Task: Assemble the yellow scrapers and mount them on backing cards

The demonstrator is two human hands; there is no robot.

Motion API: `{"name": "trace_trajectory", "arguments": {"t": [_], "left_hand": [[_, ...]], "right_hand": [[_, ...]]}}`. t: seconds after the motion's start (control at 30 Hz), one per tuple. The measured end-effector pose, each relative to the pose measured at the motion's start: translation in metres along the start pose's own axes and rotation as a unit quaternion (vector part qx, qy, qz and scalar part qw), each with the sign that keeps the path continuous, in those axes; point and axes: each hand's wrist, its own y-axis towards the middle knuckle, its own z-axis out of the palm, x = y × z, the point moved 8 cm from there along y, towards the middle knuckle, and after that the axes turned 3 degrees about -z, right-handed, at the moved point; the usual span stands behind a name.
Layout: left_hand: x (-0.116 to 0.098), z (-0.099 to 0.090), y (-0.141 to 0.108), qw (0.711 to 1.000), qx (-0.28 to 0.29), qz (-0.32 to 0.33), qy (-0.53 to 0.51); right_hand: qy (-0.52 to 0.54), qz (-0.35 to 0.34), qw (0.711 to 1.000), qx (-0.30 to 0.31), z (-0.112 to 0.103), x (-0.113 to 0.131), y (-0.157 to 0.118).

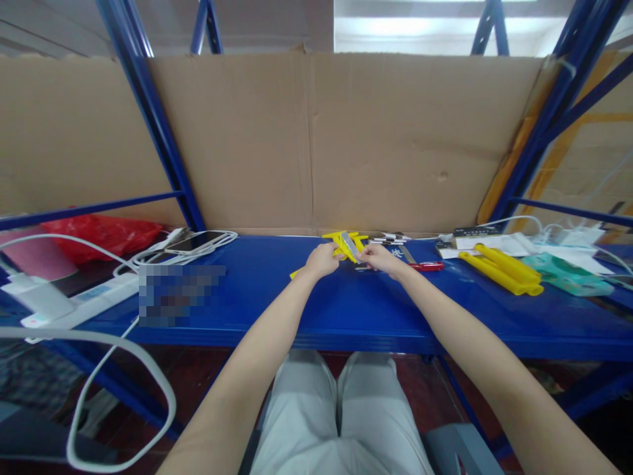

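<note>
Both arms reach to the far middle of the blue tabletop. My left hand is closed at the yellow plastic piece, whose exact kind I cannot make out. Slanting across that piece is a flat grey strip, shaped like a blade. My right hand pinches the lower end of this strip, close to the left hand. More yellow parts lie just behind the hands, partly hidden by them. A red pen-like tool rests by the right wrist, near several small black and silver items.
Two yellow handle-shaped pieces and a turquoise packet lie at the right. On the left are a white power strip, looped cables, a phone and a red bag. Cardboard and blue posts stand behind.
</note>
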Motion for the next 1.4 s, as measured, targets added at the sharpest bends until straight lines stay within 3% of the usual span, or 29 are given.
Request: {"name": "trace_trajectory", "arguments": {"t": [0.47, 1.0, 1.17, 1.4], "left_hand": [[-0.008, 0.004, 0.0, 0.998, 0.005, 0.059, 0.011], [-0.007, 0.004, 0.001, 0.998, -0.001, 0.055, 0.002], [-0.008, -0.001, -0.003, 0.998, -0.026, 0.043, -0.022], [-0.019, 0.002, -0.008, 0.994, -0.008, 0.105, 0.019]], "right_hand": [[0.12, 0.025, 0.992, 0.008, 0.006, 0.001, -0.003], [0.18, 0.046, 0.983, 0.01, 0.01, -0.003, -0.004], [0.184, 0.035, 0.982, -0.001, 0.008, 0.0, -0.002], [0.18, 0.017, 0.983, -0.01, 0.009, 0.006, -0.004]]}}
